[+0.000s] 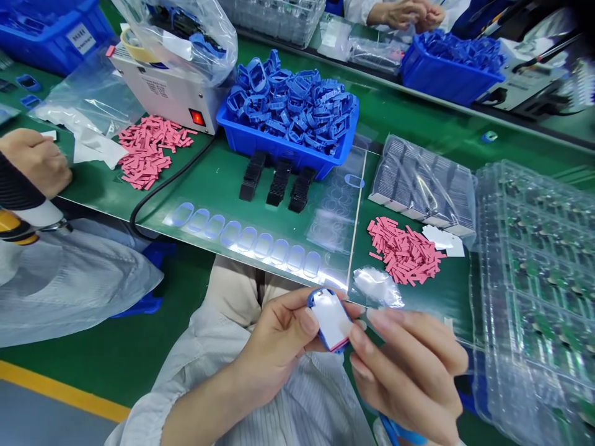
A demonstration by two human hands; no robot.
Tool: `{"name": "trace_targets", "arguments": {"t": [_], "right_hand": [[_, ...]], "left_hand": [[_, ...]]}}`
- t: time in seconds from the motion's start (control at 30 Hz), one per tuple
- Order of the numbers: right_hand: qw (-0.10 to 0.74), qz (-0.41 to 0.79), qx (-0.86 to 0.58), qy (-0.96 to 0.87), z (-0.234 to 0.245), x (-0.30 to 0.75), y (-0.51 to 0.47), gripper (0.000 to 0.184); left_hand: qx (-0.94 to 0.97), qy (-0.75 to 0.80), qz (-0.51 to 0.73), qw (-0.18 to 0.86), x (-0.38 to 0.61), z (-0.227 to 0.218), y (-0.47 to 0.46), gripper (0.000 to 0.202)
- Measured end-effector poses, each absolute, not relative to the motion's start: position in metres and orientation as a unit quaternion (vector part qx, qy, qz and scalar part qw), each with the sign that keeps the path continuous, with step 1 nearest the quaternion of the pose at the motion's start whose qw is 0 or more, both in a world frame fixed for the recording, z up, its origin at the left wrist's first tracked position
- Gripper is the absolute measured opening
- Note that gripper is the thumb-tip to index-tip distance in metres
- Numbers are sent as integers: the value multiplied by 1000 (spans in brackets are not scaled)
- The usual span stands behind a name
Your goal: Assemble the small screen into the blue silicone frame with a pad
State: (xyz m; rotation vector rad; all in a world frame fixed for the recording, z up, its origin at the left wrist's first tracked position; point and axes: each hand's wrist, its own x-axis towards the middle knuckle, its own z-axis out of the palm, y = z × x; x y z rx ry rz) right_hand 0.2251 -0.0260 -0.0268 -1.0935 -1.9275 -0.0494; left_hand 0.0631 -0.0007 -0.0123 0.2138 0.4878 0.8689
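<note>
Close to my body, both hands hold one small blue plastic case (331, 319) with a white face and a pink strip along its lower edge. My left hand (274, 347) pinches it from the left with thumb and fingers. From the right, my right hand (409, 365) presses its fingertips on the white face. On the green table ahead lie a clear sheet (260, 241) with oval film pieces, a pile of pink strips (404, 251) and three stacks of black parts (279, 183).
A blue bin (288, 145) heaped with blue cases stands behind the stacks. Clear blister trays (534, 279) of circuit boards fill the right. A white machine (167, 90), a second pink pile (149, 148) and a co-worker's hand (35, 161) are at left; another person's hands (409, 13) are at the far edge.
</note>
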Motion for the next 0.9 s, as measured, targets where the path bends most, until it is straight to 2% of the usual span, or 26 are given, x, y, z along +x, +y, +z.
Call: {"name": "trace_targets", "arguments": {"t": [0.07, 0.13, 0.2, 0.27, 0.37, 0.63, 0.7, 0.77, 0.83, 0.9], "right_hand": [[505, -24, -436, -744, -29, 216, -23, 34], [560, 45, -456, -690, -31, 205, -20, 41], [578, 140, -481, -645, -32, 196, -17, 44], [579, 187, -482, -631, -31, 191, -16, 39], [585, 199, -462, -636, -30, 190, -15, 33], [590, 172, -414, -671, -35, 196, -10, 35], [574, 160, -408, -692, -34, 201, -8, 37], [543, 163, -406, -717, -32, 207, -7, 38], [508, 168, -408, -739, -28, 212, -7, 36], [480, 169, -415, -755, -26, 215, -8, 32]], "left_hand": [[112, 248, 441, 855, 64, -12, 1, 30], [132, 267, 473, 829, 65, -13, 1, 30], [162, 286, 494, 805, 67, -16, 1, 31], [193, 294, 505, 789, 68, -20, -1, 31], [208, 296, 522, 772, 70, -25, -5, 32], [269, 303, 552, 729, 69, -35, -7, 31], [357, 316, 559, 679, 57, -35, -2, 37], [506, 328, 549, 579, 42, -32, 6, 41], [670, 321, 498, 448, 27, -27, 15, 43], [783, 280, 419, 366, 16, -21, 23, 52]]}}
